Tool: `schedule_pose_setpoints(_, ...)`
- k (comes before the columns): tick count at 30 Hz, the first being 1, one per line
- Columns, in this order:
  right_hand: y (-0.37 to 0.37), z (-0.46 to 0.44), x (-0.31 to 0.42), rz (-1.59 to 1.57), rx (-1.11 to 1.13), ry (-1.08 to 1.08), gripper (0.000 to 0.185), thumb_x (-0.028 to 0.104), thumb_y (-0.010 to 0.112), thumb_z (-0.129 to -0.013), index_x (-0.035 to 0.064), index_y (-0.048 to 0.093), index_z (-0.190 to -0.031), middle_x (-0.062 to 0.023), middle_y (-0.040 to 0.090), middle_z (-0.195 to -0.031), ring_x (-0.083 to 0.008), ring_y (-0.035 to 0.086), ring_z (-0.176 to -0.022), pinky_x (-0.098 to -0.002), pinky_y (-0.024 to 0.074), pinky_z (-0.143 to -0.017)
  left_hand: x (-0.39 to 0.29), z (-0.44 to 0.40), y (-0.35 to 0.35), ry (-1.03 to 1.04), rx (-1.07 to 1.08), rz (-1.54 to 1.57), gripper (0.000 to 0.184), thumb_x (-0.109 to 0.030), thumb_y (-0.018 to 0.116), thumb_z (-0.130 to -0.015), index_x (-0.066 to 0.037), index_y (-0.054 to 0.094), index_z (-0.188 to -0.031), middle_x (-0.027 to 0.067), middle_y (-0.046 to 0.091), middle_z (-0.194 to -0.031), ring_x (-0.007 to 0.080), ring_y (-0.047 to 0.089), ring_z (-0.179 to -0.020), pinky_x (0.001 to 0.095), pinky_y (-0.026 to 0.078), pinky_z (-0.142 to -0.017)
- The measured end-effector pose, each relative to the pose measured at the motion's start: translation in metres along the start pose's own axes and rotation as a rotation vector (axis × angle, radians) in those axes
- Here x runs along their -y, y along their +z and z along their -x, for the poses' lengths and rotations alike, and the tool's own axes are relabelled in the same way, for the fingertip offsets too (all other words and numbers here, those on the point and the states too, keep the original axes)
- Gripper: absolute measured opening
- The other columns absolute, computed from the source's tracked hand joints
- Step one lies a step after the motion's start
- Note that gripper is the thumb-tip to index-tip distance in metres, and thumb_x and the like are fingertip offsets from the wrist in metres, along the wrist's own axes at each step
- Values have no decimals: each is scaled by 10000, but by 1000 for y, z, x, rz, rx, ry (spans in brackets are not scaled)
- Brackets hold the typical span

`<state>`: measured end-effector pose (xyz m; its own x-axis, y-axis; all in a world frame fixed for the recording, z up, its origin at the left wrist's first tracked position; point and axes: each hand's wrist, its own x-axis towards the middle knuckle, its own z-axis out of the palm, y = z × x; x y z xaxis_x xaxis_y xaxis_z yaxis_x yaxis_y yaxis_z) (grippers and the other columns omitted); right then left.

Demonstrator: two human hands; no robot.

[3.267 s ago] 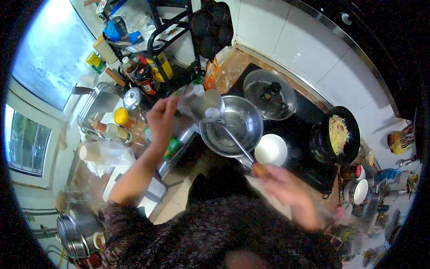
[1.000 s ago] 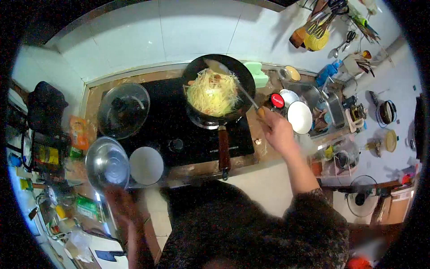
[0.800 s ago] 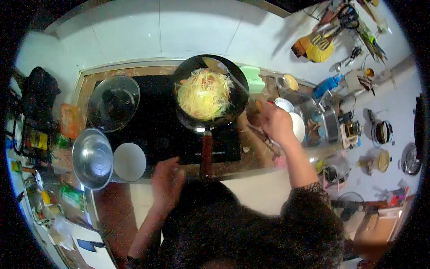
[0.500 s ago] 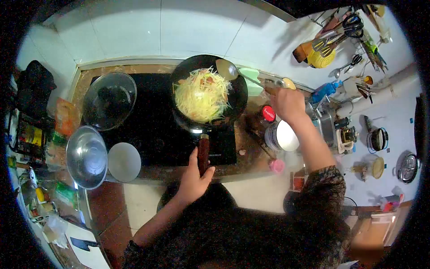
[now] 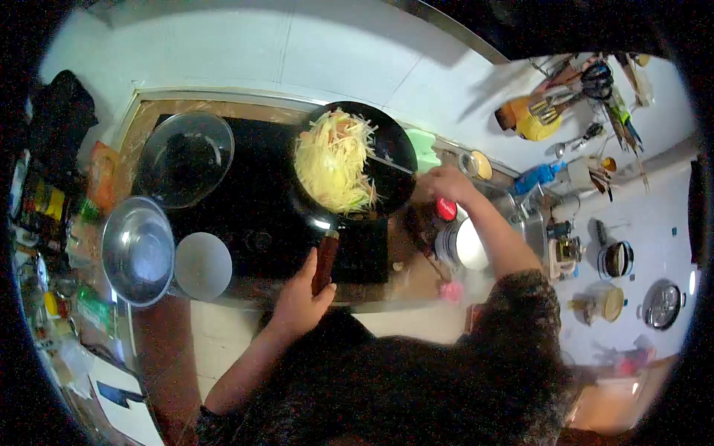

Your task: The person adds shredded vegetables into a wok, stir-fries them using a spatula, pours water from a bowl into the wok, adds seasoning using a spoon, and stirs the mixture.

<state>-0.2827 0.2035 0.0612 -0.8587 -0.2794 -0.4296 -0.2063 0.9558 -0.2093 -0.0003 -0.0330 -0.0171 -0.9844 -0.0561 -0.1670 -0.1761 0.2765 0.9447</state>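
Note:
A dark wok (image 5: 394, 145) stands on the black cooktop (image 5: 253, 201), with pale shredded food (image 5: 333, 163) heaped on its left side. My left hand (image 5: 301, 297) is wrapped round the wok's brown wooden handle (image 5: 325, 260). Over the wok's right rim, my right hand (image 5: 446, 186) is closed on the handle end of a metal spatula (image 5: 393, 163). The spatula's blade is hidden at the right edge of the food.
A glass lid (image 5: 186, 160) lies at the cooktop's back left. Nearer me are a steel basin (image 5: 139, 251) and a white bowl (image 5: 203, 266). Right of the wok are a red-lidded jar (image 5: 446, 209), white bowls (image 5: 471, 244) and the sink (image 5: 526, 215). Utensils hang on the right wall.
My left hand has come from beside the steel basin to grip the wok handle. The spatula has dropped from the wok's far rim into the food, which is now bunched to the left.

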Motion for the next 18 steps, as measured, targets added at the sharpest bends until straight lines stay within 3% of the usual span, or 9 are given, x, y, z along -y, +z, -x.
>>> schedule_pose_setpoints(2, -8, 14, 13, 101, -83, -40, 521, 540, 452, -836, 72, 658, -936, -198, 631, -877, -355, 604, -842, -426, 459, -802, -7, 0, 0, -122, 7, 9, 719, -203, 612, -799, 2, 224, -1368, 195, 593, -1014, 317, 588, -922, 350, 449, -819)
schedule_pose_setpoints(7, -22, 74, 27, 380, -283, -105, 416, 477, 477, -843, 109, 669, -872, -147, 637, -781, -313, 616, -746, -448, 454, -738, -9, 0, -2, -139, -7, 139, 708, -223, 615, -799, 8, 248, -1358, 218, 583, -1029, 325, 581, -946, 354, 438, -842)
schedule_pose_setpoints(9, -23, 90, 25, 619, -373, -234, 292, 407, 498, -845, 168, 664, -869, -98, 631, -727, -272, 612, -676, -423, 434, -718, -8, 3, -1, -128, -21, 136, 704, -229, 617, -798, 9, 256, -1355, 225, 584, -1020, 330, 580, -945, 356, 435, -847)
schedule_pose_setpoints(12, -31, 125, 34, 715, -513, -421, 182, 299, 593, -791, 187, 663, -916, -50, 648, -774, -214, 612, -747, -384, 442, -693, -4, 6, 2, -80, -63, 16, 700, -248, 617, -799, 12, 268, -1348, 221, 551, -1087, 356, 565, -960, 371, 436, -848)
schedule_pose_setpoints(14, -32, 136, 31, 726, -568, -476, 161, 277, 608, -776, 195, 663, -903, -37, 640, -748, -204, 606, -717, -374, 426, -685, -6, 9, 4, 3, -155, -257, 710, -272, 617, -799, 6, 264, -1349, 247, 487, -1164, 390, 543, -982, 404, 439, -846)
schedule_pose_setpoints(15, -34, 139, 29, 736, -621, -536, 144, 254, 623, -761, 203, 663, -889, -24, 633, -722, -195, 600, -688, -364, 410, -677, -9, 11, 5, 9, -151, -253, 710, -272, 617, -799, 6, 264, -1349, 247, 487, -1164, 390, 543, -982, 404, 439, -846)
schedule_pose_setpoints(18, -49, 134, 23, 818, -649, -339, 128, 265, 600, -781, 210, 661, -879, -18, 621, -713, -186, 591, -672, -360, 389, -657, -24, 17, 5, -1, -199, -317, 720, -290, 613, -799, -5, 253, -1355, 282, 420, -1213, 423, 520, -1001, 436, 442, -838)
